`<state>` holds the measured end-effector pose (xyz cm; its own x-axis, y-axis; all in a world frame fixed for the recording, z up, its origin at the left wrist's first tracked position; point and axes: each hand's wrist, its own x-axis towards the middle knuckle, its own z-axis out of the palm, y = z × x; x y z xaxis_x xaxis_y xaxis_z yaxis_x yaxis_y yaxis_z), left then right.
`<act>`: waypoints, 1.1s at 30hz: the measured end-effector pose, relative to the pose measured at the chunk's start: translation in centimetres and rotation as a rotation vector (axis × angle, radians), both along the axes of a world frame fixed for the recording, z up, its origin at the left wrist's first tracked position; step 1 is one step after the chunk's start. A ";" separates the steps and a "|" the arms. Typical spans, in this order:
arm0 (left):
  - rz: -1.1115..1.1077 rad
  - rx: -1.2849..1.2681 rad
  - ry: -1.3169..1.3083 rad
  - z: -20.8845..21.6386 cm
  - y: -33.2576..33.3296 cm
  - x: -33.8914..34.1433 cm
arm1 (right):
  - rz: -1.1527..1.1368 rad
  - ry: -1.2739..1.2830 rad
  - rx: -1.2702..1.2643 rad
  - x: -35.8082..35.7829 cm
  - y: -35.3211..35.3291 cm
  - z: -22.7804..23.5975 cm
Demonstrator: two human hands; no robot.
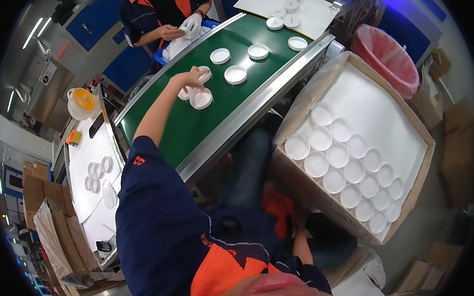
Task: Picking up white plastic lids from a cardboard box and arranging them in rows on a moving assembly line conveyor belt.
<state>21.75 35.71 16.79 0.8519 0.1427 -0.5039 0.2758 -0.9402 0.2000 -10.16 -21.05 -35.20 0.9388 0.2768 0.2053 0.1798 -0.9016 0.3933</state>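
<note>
On the green conveyor belt (pixel 161 126), my left hand (pixel 188 80) is closed round the edge of a white round shallow dish (pixel 203 74). Two more dishes touch or nearly touch its fingers, one being the white dish (pixel 201 99) just below the thumb. Several similar dishes lie farther along the belt, among them a dish (pixel 235 75) to the right of my hand. My right hand (pixel 301 218) hangs low beside my lap, near an orange patch and the big carton; its fingers are hidden.
To the right stands a lined carton (pixel 431 156) with rows of white dishes on a white sheet. Behind it is a pink-lined bin (pixel 386 59). Across the belt, a co-worker (pixel 166 12) handles something white over a blue crate. A side table (pixel 88 215) holds several rings.
</note>
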 end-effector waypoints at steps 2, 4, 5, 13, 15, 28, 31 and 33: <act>-0.052 0.085 0.021 -0.1 -3.6 2.1 | -0.452 0.559 -0.041 0.2 -1.4 -1.8; -0.079 0.134 -0.047 -0.2 -3.8 1.4 | -0.430 0.533 0.156 -0.2 -1.9 -2.6; -0.082 0.102 -0.088 -0.6 -2.8 1.0 | -0.398 0.493 0.346 0.4 -2.3 -3.3; -0.369 0.003 -0.646 -4.9 1.4 -2.8 | -0.188 0.178 0.038 1.6 -0.8 -3.5; -0.409 -0.099 -0.619 -4.5 -2.6 0.1 | -0.263 0.158 0.053 0.6 -2.6 -2.5; 0.097 -1.340 -0.843 1.5 -15.8 -11.5 | -0.168 0.077 0.311 0.2 3.6 10.2; 0.268 -2.060 -0.338 -0.7 -23.0 -14.5 | -0.084 0.284 0.840 0.6 7.2 13.1; 0.092 -2.419 -0.029 0.7 -29.8 -15.0 | -0.179 0.374 0.833 1.1 9.1 16.5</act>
<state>6.73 5.88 17.50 0.8864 -0.3997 0.2336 0.2636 0.8506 0.4550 -9.05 -11.96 -18.69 0.9984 0.0205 -0.0524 -0.0052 -0.8937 -0.4487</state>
